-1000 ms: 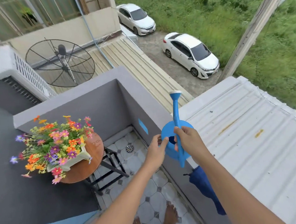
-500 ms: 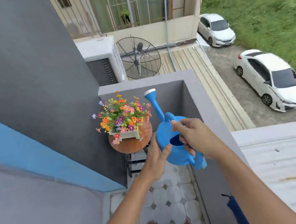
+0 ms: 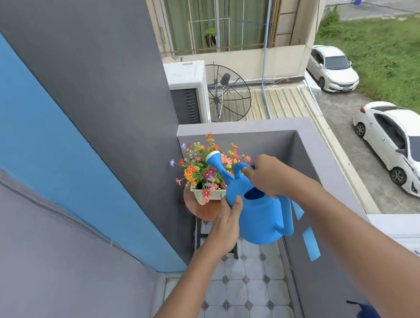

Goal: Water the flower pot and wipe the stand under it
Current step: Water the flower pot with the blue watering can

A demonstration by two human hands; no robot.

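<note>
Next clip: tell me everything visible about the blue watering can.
The watering can is bright blue, smooth, plastic-looking, with a round body, an open fill hole on top, a looped top handle and a back handle. Its long spout ends in a white-rimmed rose, pointing up-left in front of the flowers. It is held in the air: the right hand grips the top handle, the left hand supports its side. No water shows.

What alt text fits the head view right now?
Two bare hands hold a blue plastic watering can, right hand on its top handle and left hand against its side, spout over a white rectangular pot of colourful flowers. The pot sits on a round wooden stand in a grey-walled balcony corner; two white cars are parked below.
</note>
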